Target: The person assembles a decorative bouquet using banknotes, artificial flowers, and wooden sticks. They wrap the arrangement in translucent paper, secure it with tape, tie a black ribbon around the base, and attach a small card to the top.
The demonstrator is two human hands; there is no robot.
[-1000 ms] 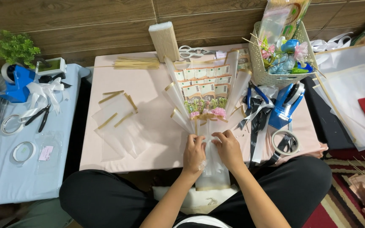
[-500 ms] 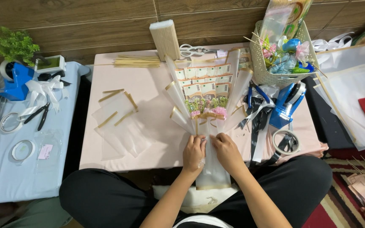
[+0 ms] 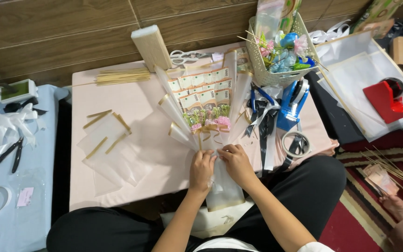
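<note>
Bouquet long axis near-far, head away; both hands grip stem.

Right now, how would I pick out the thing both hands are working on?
On the pink table, find the bouquet at its middle: fanned banknotes and small pink flowers in clear, gold-edged wrap. Left hand and right hand grip its stem; the loose gold-edged sheets beside it lie flat.

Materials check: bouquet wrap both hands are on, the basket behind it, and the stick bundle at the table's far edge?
Wrap: looks like thin frosted plastic film with gold edging; the table shows through it. Both the left hand and right hand pinch it at the neck. Basket: pale moulded plastic, by its regular lattice holes. Sticks: probably bamboo or wood; straw-coloured, thin, matte.
</note>
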